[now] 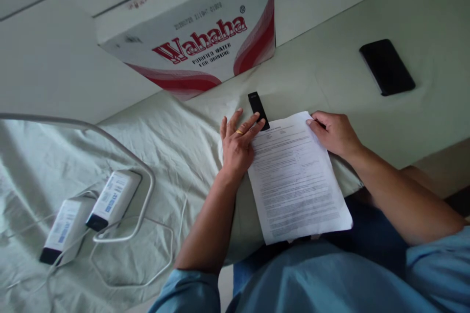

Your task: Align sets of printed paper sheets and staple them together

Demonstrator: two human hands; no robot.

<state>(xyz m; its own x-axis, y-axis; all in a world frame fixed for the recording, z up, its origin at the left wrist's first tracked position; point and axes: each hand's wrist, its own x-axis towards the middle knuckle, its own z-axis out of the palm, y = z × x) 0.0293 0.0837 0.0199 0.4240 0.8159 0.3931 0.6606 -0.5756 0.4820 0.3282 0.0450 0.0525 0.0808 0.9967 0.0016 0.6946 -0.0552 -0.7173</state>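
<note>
A printed sheet of paper (299, 181) lies in front of me, its lower end hanging over the edge near my lap. My left hand (238, 144), with a gold ring on one finger, rests by the sheet's upper left corner with its fingers spread. Two of its fingertips lie on a narrow black object (258, 106), which looks like a small stapler, though I cannot be sure. At the sheet's upper right corner, my right hand (336, 132) pinches the paper's edge between thumb and curled fingers.
Behind the sheet stands a Wahaha water carton (205, 39). A black phone-like device (387, 67) lies at the far right on the green cloth (198, 142). Two white boxes with black ends (113, 198) sit at the left, among white cables (141, 156).
</note>
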